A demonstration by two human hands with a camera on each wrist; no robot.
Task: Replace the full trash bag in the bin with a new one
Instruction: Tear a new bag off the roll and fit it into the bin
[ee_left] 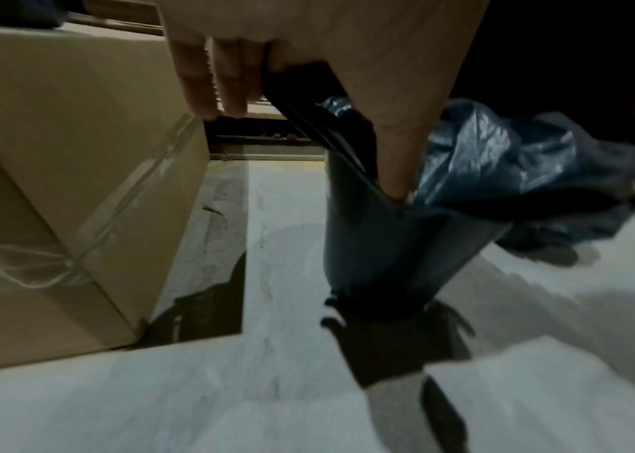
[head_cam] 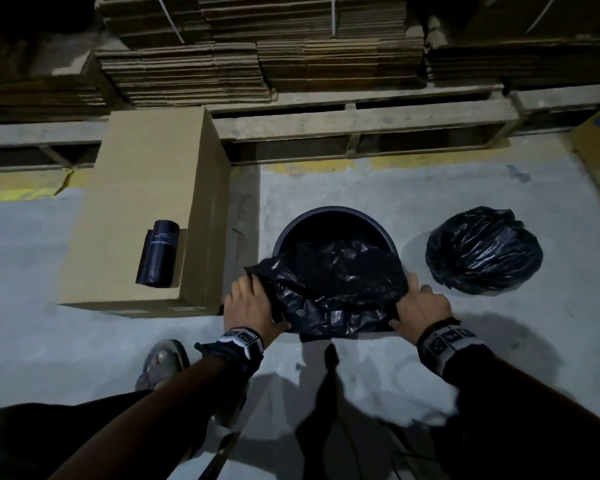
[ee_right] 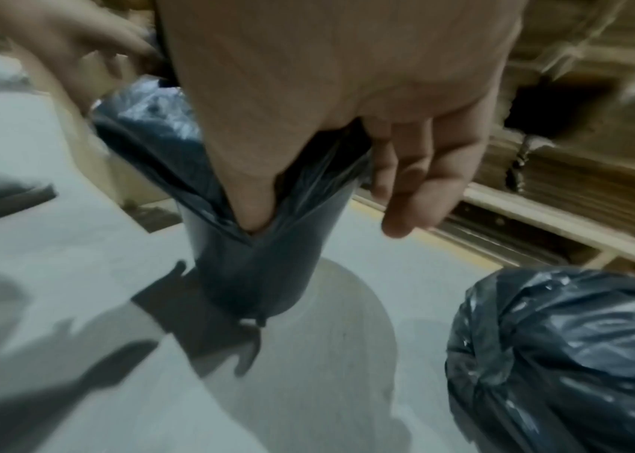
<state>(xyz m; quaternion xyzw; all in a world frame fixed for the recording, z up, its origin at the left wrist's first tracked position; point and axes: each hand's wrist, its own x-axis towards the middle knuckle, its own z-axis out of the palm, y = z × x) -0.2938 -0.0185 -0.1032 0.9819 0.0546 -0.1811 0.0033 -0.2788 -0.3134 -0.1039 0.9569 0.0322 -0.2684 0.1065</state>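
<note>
A dark round bin stands on the grey floor in front of me. A new black trash bag lies crumpled over its near half, the far half of the mouth still open. My left hand pinches the bag's edge at the bin's left rim, thumb tucked under the plastic. My right hand pinches the bag at the right rim, thumb down against the bin wall. The full, tied black bag sits on the floor to the right.
A large cardboard box stands left of the bin with a roll of black bags on top. Wooden pallets stacked with flattened cardboard line the back. My sandalled foot is at lower left.
</note>
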